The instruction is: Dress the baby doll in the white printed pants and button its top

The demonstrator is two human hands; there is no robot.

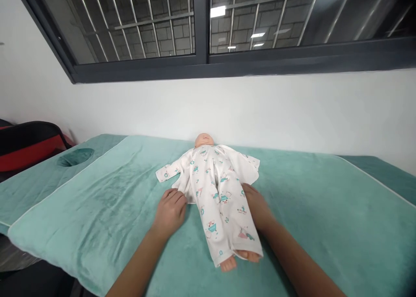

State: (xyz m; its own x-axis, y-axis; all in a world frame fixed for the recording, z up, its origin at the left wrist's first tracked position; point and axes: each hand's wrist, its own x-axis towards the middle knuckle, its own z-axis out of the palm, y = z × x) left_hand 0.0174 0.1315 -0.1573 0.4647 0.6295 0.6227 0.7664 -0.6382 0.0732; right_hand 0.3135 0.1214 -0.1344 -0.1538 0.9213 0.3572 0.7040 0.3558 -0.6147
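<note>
A baby doll [204, 140] lies on its back, head towards the wall and feet towards me. White baby trousers [224, 201] with teal and pink prints cover its legs and reach up over its front; the toes stick out at the cuffs. Under them spreads a matching white baby shirt [242, 165], one sleeve stretched out to the left. My left hand [171, 208], fingers curled closed, grips the shirt's lower left edge. On the other side, my right hand [256, 206] is against the trousers' right edge, its fingertips hidden by the cloth.
Beneath the doll is a teal padded bed [107, 227] with a face hole [75, 157] at the far left. A white wall [292, 111] and a dark-framed window [201, 65] stand behind. A red and black object [32, 147] sits at the left.
</note>
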